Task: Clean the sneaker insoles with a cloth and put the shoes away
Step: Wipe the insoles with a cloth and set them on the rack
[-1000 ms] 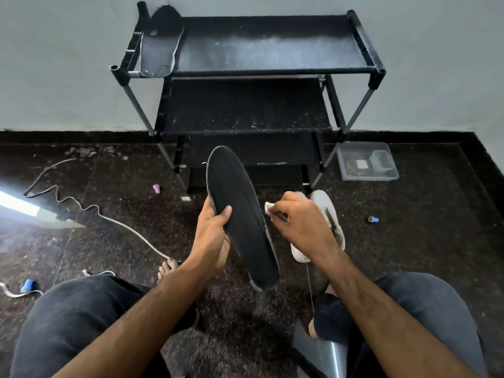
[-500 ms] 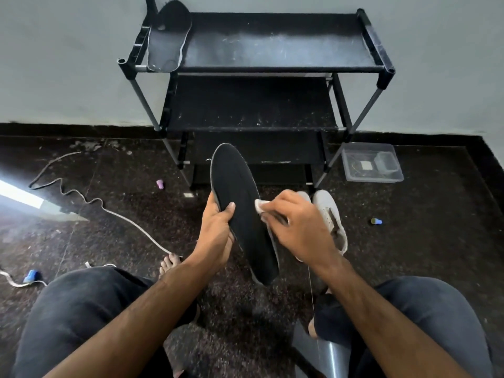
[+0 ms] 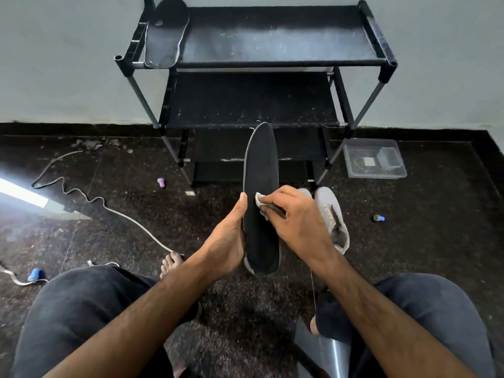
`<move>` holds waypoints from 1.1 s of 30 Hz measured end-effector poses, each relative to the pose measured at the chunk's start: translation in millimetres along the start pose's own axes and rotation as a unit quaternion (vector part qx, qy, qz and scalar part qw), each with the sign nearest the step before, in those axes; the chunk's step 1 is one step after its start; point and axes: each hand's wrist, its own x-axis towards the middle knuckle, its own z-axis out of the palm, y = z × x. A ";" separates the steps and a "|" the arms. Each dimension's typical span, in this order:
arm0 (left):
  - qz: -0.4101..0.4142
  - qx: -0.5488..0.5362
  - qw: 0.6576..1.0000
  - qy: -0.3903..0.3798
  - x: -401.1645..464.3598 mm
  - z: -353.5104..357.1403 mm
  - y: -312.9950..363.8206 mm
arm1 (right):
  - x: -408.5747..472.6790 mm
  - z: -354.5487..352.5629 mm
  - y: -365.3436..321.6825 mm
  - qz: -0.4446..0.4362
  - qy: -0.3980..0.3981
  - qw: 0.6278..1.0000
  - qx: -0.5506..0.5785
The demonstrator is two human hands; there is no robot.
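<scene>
The left hand [image 3: 227,238] is clamped on the edge of the insole [image 3: 260,203], holding it upright between the two hands; the right hand [image 3: 296,219] pinches a cloth [image 3: 260,200] against its dark face. Pressing too hard could bend the insole or slip it from the one-sided grip. The sneakers [image 3: 331,216] sit on the floor just beyond the right hand; a second insole [image 3: 166,34] lies on the rack [image 3: 272,61] farther ahead. No writing is legible.

A: Where does the view look from?
B: From the seated person's head, forward and down over the knees.
A: How near?
B: Close on the left hand [image 3: 227,236] and right hand [image 3: 296,222]; the shoe rack [image 3: 272,99] and wall stand farther ahead.
A: Other views?
B: Only this one.
</scene>
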 end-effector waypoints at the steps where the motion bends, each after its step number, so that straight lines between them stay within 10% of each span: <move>1: -0.006 -0.009 1.000 0.008 0.5 0.0 -0.6 | -0.6 1.5 -1.4 0.000 0.000 1.000 0.009; 8: -0.028 -0.008 0.998 0.061 1.3 -6.9 0.8 | -7.3 5.1 -25.0 -0.083 -0.195 0.973 0.095; 14: -0.006 -0.051 0.998 0.027 4.4 -2.2 2.3 | 5.8 -10.1 -6.4 -0.039 -0.011 0.998 0.055; 22: -0.011 -0.042 0.997 0.066 6.7 -13.6 2.4 | -5.7 -0.3 -21.0 -0.095 -0.255 0.956 0.107; 28: 0.016 -0.063 0.997 0.046 7.3 -4.1 0.8 | 4.2 -8.4 -5.3 -0.032 -0.035 0.997 0.065; 33: 0.034 -0.047 0.994 0.091 12.9 -17.7 0.3 | -10.6 10.0 -18.7 -0.096 -0.176 0.976 0.082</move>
